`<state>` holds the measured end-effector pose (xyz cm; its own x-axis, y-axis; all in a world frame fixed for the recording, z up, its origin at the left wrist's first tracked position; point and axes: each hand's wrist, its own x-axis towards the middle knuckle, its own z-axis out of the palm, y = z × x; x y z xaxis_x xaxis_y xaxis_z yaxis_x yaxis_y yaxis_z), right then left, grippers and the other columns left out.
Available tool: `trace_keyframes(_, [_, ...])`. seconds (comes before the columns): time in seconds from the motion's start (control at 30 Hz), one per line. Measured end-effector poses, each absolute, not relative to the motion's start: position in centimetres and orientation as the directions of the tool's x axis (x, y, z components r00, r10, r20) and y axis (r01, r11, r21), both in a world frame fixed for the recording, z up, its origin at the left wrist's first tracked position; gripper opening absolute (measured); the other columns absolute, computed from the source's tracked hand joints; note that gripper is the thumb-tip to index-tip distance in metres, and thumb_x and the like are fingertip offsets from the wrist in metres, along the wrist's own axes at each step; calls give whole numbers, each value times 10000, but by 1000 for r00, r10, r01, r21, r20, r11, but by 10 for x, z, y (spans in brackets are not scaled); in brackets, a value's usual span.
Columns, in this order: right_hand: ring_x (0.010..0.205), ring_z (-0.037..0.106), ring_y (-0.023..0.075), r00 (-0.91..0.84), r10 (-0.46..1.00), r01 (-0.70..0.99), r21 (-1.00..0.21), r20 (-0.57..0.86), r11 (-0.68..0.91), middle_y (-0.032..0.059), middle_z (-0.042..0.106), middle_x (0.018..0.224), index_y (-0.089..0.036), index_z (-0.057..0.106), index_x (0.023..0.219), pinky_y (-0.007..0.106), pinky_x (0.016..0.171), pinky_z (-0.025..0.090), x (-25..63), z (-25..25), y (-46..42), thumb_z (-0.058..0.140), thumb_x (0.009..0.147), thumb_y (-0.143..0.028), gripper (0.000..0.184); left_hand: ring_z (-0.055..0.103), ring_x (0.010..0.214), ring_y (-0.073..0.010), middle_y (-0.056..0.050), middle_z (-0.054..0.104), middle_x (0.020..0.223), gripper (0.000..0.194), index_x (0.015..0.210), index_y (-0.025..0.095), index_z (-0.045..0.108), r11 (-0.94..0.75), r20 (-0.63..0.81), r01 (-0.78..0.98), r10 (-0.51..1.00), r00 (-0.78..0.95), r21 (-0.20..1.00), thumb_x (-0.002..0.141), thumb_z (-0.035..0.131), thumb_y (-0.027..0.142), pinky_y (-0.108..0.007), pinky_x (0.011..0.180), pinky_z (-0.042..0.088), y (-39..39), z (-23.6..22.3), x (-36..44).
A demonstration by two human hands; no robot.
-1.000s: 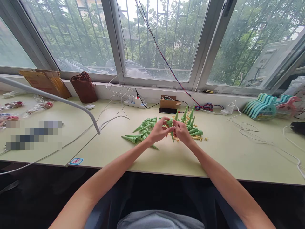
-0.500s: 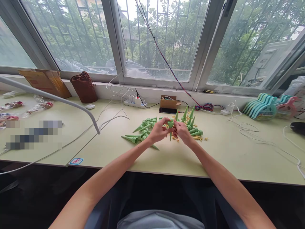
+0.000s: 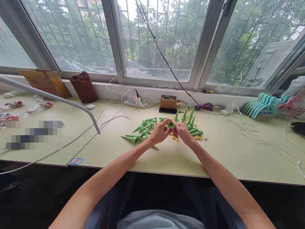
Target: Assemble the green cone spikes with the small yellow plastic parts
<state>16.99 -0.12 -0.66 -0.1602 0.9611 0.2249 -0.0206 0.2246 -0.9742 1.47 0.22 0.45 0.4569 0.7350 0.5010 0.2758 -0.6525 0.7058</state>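
Between my two hands is a green plastic watering spike (image 3: 171,125), its round hollow end turned up toward me. My left hand (image 3: 160,131) is closed around its left side. From the right, the fingers of my right hand (image 3: 182,129) press against its rim; whether they also pinch a small part is hidden. More green spikes (image 3: 146,124) lie in a pile to the left. Behind my right hand several spikes (image 3: 192,113) stand point up, and others (image 3: 196,132) lie on their sides. Small yellow plastic pieces (image 3: 198,138) are scattered beside and under them.
A black phone (image 3: 168,110) and a small open cardboard box (image 3: 168,102) lie behind the spikes. A white power strip (image 3: 135,103) and loose cables run along the windowsill. Teal hangers (image 3: 260,106) are stacked at right. A white curved tube (image 3: 78,106) crosses the left side.
The watering spike has tilted in my hands: its point hung downward before, and now its open end faces me. Both hands have stayed in nearly the same place.
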Motion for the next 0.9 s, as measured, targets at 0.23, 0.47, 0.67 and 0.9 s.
trace_keyframes(0.23, [332, 342, 90, -50, 948, 37, -948, 314, 316, -53, 311, 432, -226, 334, 530, 256, 335, 260, 167, -10, 2, 482, 871, -647, 562, 499, 500, -34, -20, 554, 979, 310, 1118, 216, 429, -562, 431, 294, 806, 407, 773, 842, 561, 264, -186, 484, 413, 7, 0, 16])
trace_keyframes(0.47, [409, 374, 98, 25, 870, 330, -826, 492, 457, -26, 409, 461, -209, 390, 582, 249, 426, 289, 168, -10, 0, 361, 927, -640, 553, 535, 441, -62, -13, 559, 871, 236, 1034, 207, 425, -197, 145, 130, 932, 331, 972, 877, 549, 331, -187, 374, 373, 8, 5, 18])
trace_keyframes(0.67, [477, 393, 105, -60, 832, 468, -720, 552, 512, -24, 439, 499, -196, 418, 626, 248, 505, 307, 166, -7, -5, 326, 968, -564, 510, 533, 426, -89, -9, 596, 726, 389, 970, 212, 411, 76, -31, -92, 906, 423, 993, 873, 535, 568, -207, 394, 411, 11, 9, 16])
trace_keyframes(0.9, [515, 417, 108, -100, 813, 499, -678, 573, 539, -16, 489, 563, -188, 457, 659, 242, 535, 314, 167, -6, -4, 334, 971, -532, 480, 523, 420, -92, 31, 520, 658, 385, 988, 211, 431, 104, -13, -168, 883, 470, 980, 847, 591, 531, -204, 392, 401, 11, 10, 16])
